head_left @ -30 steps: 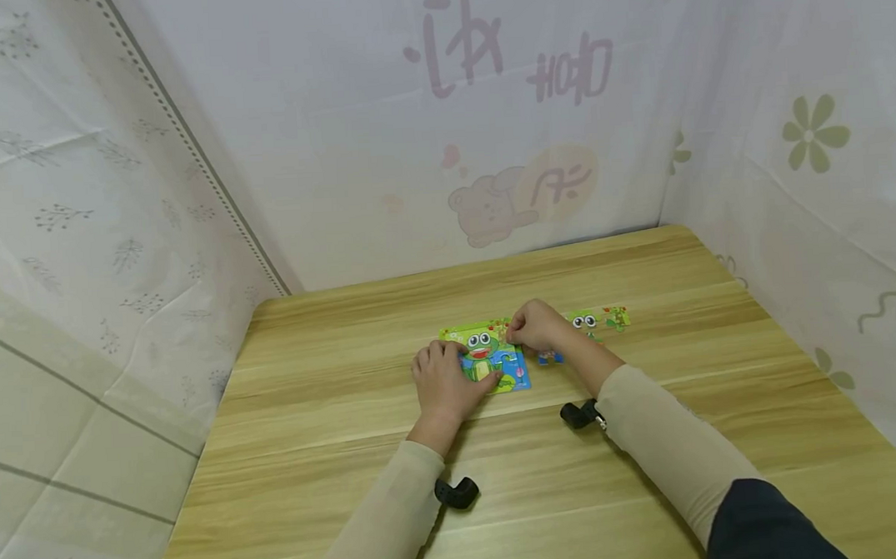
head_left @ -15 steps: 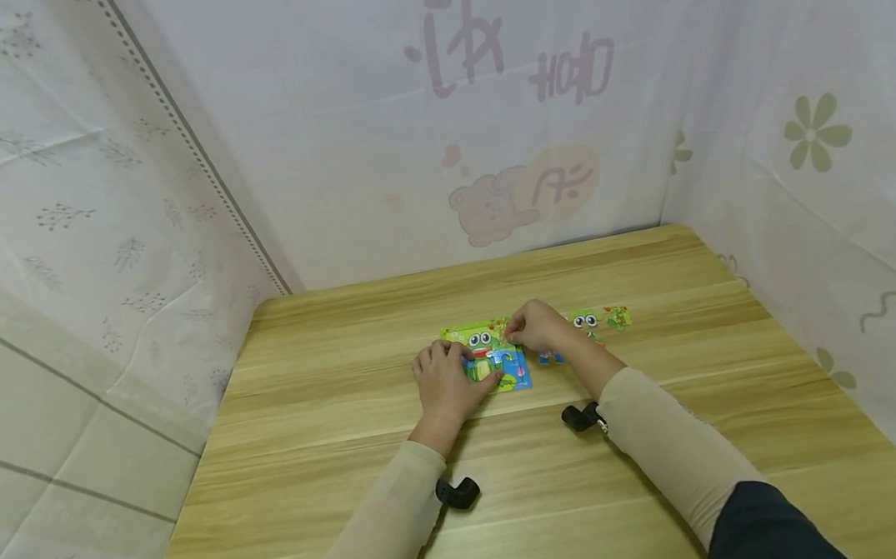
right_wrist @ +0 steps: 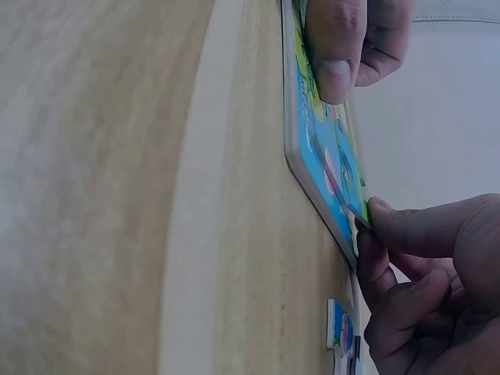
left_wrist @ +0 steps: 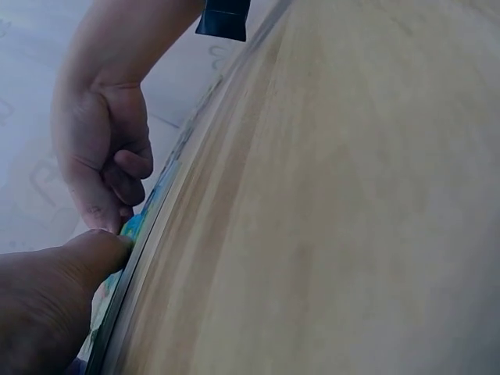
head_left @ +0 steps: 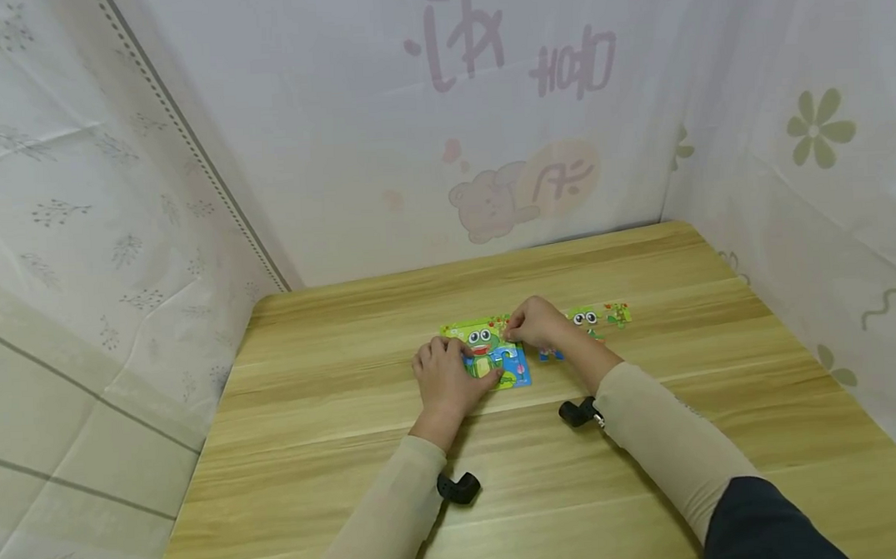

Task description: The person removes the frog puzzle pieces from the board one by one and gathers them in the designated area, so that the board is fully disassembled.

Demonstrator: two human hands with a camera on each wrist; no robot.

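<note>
A frog jigsaw puzzle board lies on the wooden table. My left hand rests over its left side, and the thumb presses on the picture. At the board's right edge, my right hand pinches a thin puzzle piece between thumb and forefinger. In the right wrist view that piece tilts up from the board; the fingers hide much of it. Just right of the board lie loose puzzle pieces: one with frog eyes, a green one and a blue one partly behind my right hand.
The wooden table runs back to a printed curtain, with more curtain at both sides. A black wrist mount hangs at my left sleeve, another black mount at my right sleeve.
Both hands stay almost where they were, the right still pinching the piece at the board's right edge. The head view has shifted very slightly.
</note>
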